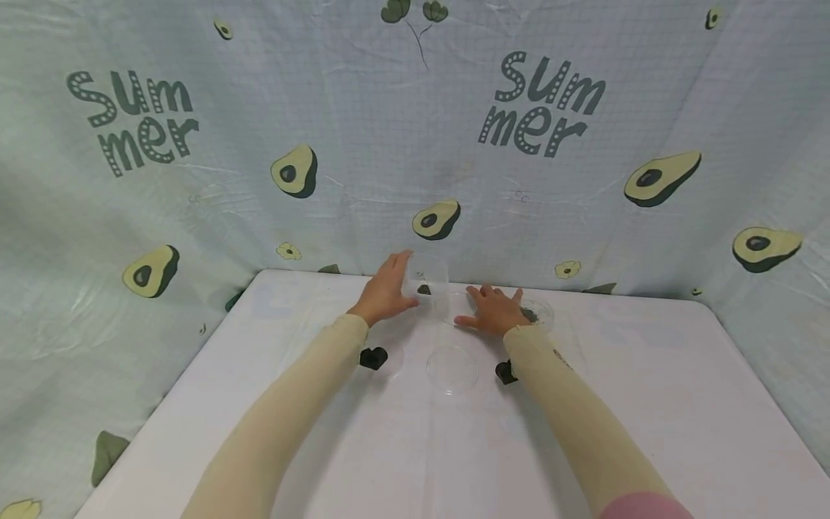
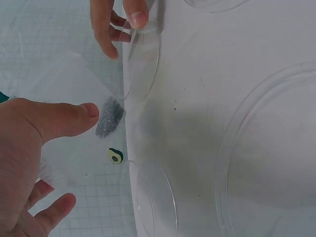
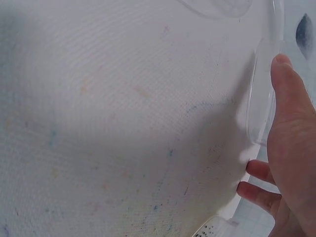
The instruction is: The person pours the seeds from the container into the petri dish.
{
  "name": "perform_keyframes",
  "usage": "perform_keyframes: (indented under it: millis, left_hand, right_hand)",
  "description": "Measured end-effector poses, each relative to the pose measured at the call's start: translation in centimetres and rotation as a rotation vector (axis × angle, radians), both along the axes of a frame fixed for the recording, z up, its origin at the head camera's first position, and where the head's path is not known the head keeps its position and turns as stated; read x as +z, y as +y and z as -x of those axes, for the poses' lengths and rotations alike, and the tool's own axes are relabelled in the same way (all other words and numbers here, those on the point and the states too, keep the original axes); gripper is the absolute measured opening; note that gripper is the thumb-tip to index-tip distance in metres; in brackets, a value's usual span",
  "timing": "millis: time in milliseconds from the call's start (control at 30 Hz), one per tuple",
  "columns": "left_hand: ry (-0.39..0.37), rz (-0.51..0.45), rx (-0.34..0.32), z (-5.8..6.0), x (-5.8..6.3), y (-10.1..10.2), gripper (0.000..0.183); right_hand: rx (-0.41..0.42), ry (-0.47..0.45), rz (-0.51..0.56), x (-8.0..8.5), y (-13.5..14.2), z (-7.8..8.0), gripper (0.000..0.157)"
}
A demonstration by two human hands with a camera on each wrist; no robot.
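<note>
My left grip (image 1: pixel 385 292) pinches a clear plastic bag (image 2: pixel 69 84) above the far side of the desk (image 1: pixel 428 461), dark grains (image 2: pixel 109 118) gathered in its lower part. My right grip (image 1: pixel 496 311), some fingers spread, has a clear round dish (image 2: pixel 144 64) by the rim between thumb and fingers, though so transparent a rim makes the exact contact hard to read. Just beside that grip sits the grain-scattered dish (image 1: pixel 546 311). Nearer me, the middle dish (image 1: pixel 452 370) shows no grains, nor does the left dish (image 2: pixel 223 158). I judge the work partway: one dish has grains; the bag's load and the bare dishes remain.
</note>
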State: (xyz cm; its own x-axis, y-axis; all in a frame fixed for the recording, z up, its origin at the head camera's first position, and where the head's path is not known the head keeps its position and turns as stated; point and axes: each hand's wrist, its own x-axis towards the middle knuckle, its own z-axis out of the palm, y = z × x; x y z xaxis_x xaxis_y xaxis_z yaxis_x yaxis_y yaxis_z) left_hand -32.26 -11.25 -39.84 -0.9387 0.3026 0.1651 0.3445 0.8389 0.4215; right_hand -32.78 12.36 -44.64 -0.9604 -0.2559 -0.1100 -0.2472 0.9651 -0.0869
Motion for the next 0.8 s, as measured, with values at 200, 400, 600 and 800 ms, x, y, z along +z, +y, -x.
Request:
perform_keyframes:
  millis: [200, 400, 600, 800]
  left_hand:
    - [0.094, 0.090, -0.032, 0.3, -0.2, 0.5, 0.092]
    - [0.144, 0.140, -0.047, 0.4, -0.4, 1.1, 0.090]
    - [0.214, 0.179, -0.057, 0.4, -0.6, 1.6, 0.090]
    - [0.266, 0.200, -0.077, 0.7, -0.9, 2.0, 0.089]
  right_hand:
    - [-0.003, -0.004, -0.005, -0.1, 0.0, 0.2, 0.088]
    - [-0.004, -0.015, -0.009, 0.1, 0.0, 0.1, 0.088]
    - [0.001, -0.021, 0.003, 0.3, 0.0, -0.1, 0.088]
    - [0.005, -0.025, 0.001, 0.4, -0.1, -0.1, 0.087]
